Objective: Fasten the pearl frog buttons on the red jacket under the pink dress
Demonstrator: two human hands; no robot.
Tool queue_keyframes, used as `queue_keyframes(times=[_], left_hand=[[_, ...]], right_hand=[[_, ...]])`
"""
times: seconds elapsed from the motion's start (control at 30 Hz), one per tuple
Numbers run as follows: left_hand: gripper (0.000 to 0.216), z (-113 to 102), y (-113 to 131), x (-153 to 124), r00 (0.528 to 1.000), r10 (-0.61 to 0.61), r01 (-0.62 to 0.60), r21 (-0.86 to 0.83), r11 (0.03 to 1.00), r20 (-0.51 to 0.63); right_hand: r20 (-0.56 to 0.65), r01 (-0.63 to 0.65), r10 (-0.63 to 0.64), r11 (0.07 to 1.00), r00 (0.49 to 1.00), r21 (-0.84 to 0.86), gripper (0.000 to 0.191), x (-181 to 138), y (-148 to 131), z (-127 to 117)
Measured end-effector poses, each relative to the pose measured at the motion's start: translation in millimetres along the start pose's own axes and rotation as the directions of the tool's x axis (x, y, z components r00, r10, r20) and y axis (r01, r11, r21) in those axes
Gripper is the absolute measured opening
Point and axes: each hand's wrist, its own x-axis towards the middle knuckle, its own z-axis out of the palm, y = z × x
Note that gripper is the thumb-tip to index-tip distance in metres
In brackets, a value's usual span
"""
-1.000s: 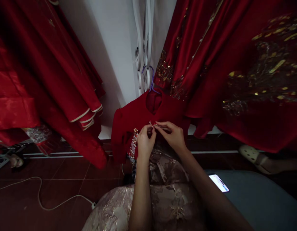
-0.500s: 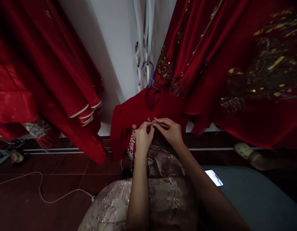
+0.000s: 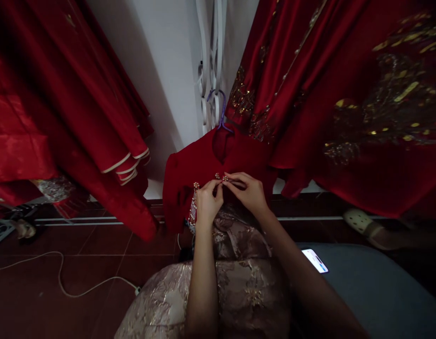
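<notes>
Far left of the fingers, red garments with pale piping hang beside the wall; below them a white cable loops across the tiled floor. Just left of the left-hand fingers, a beaded tassel hangs down against the red top. The left hand has thumb and forefinger together, clamped on a small beaded ornament. The ornament sits at the meeting point of both hands' fingers, against the chest of the top, below its neckline. Any finer item between the fingertips is too small to tell. Above the fingers, a purple hanger supports the top on a white metal frame. The right hand closes thumb and forefinger on the same ornament from the right. Farther right and lower, a lit smartphone lies on a grey rounded surface.

Caution: the ornament is small and the light is dim; a loose pinch could drop it onto the brocade fabric below the fingers. Excess pull could pucker the cloth or swing the hanger. The tassel could snag on the left hand, owing to its closeness.
</notes>
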Motion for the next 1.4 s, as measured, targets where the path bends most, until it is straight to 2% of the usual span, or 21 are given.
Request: queue_keyframes(times=[0.23,0.37,0.47,0.53,0.6,0.67,0.73,0.77,0.8,0.87,0.93,1.0,1.07,1.2,1.3,1.4], left_hand=[[0.017,-1.4,-0.2,2.0,0.998,0.047,-0.048,0.018,0.999,0.036],[0.018,5.4,4.0,0.2,1.000,0.015,-0.015,-0.001,1.000,0.017],[0.022,11.0,6.1,-3.0,1.000,-0.004,0.004,-0.059,0.998,-0.011],[0.031,12.3,3.9,-5.3,1.000,0.001,0.002,-0.112,0.994,0.023],[0.040,11.3,-2.2,-7.6,0.996,-0.025,0.039,-0.173,0.984,0.082],[0.041,9.1,-10.8,-10.2,0.986,-0.087,0.117,-0.219,0.969,0.141],[0.037,7.2,-19.5,-13.2,0.963,-0.138,0.194,-0.240,0.951,0.233],[0.033,6.8,-23.2,-14.9,0.942,-0.141,0.220,-0.245,0.944,0.304],[0.028,6.9,-26.3,-16.6,0.913,-0.129,0.237,-0.247,0.940,0.387],[0.018,8.4,-30.9,-19.7,0.837,-0.076,0.248,-0.252,0.935,0.542],[0.014,11.2,-34.0,-21.9,0.794,-0.048,0.244,-0.245,0.938,0.606],[0.015,13.8,-36.7,-22.9,0.804,-0.070,0.240,-0.215,0.947,0.590],[0.017,15.2,-39.2,-23.1,0.834,-0.117,0.250,-0.181,0.951,0.539],[0.030,16.3,-42.4,-22.3,0.855,-0.164,0.312,-0.236,0.920,0.491],[0.031,21.4,-42.1,-22.2,0.858,-0.127,0.339,-0.364,0.868,0.498],[0.024,31.4,-41.9,-23.4,0.859,-0.107,0.341,-0.403,0.849,0.501]], right_hand=[[0.034,-0.001,0.002,1.000,0.999,-0.010,0.025,2.1,-2.7,-2.0],[0.080,-0.009,0.009,1.000,0.997,0.003,0.024,6.6,-4.3,1.5],[0.094,-0.074,0.073,0.997,0.993,0.012,0.032,4.1,3.0,2.5],[0.100,-0.165,0.165,0.986,0.981,-0.004,0.042,-2.8,11.5,-4.7],[0.160,-0.280,0.294,0.954,0.942,-0.102,0.047,-12.5,19.7,-20.4],[0.298,-0.358,0.441,0.886,0.846,-0.295,0.043,-22.1,25.6,-41.1],[0.383,-0.346,0.542,0.811,0.748,-0.472,0.043,-29.3,29.5,-59.0],[0.397,-0.320,0.565,0.784,0.724,-0.532,0.043,-31.6,31.4,-64.6],[0.394,-0.292,0.569,0.766,0.722,-0.572,0.044,-33.2,33.7,-67.2],[0.382,-0.233,0.535,0.761,0.754,-0.606,0.045,-34.6,40.2,-63.3],[0.361,-0.182,0.478,0.768,0.801,-0.614,0.043,-34.5,49.3,-51.2],[0.296,-0.167,0.431,0.760,0.852,-0.628,0.034,-33.4,59.3,-38.5],[0.202,-0.187,0.408,0.733,0.890,-0.654,0.024,-31.7,68.3,-31.5],[0.034,-0.251,0.383,0.668,0.923,-0.701,0.026,-28.4,79.6,-40.0],[-0.040,-0.316,0.423,0.606,0.905,-0.730,0.022,-27.2,82.1,-54.1],[-0.038,-0.381,0.530,0.557,0.847,-0.738,0.013,-25.4,80.3,-65.2]])
